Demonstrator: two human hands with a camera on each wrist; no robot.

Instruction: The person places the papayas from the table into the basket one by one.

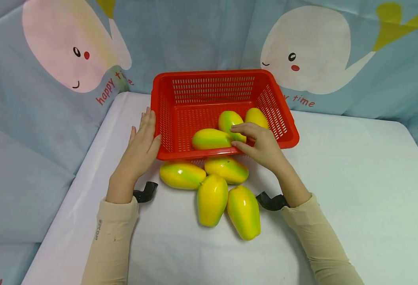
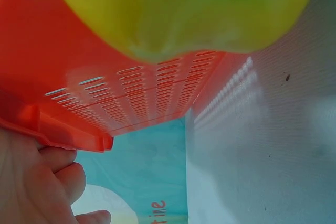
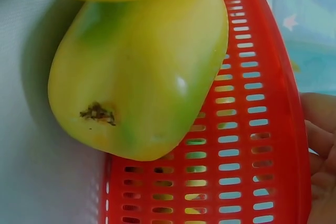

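My left hand [image 1: 140, 146] lies along the left side of the red basket [image 1: 163, 153], fingers fairly straight and touching its rim. Over the front rim reaches my right hand [image 1: 260, 145], thumb and index finger apart beside the near end of a yellow-green mango [image 1: 211, 139]. Behind that fruit, two more mangoes [image 1: 229, 120] [image 1: 256, 116] lie in the basket's right part, partly covered by the right hand. Outside the front wall sit several mangoes, among them one at the left [image 1: 182, 175] and one at the right [image 1: 244, 213].
Black wrist-camera mounts [image 1: 146, 192] [image 1: 272, 201] stick out from both wrists above the white tabletop [image 1: 358, 190]. A pale blue curtain [image 1: 209, 35] with printed whales hangs right behind the basket and along the left side.
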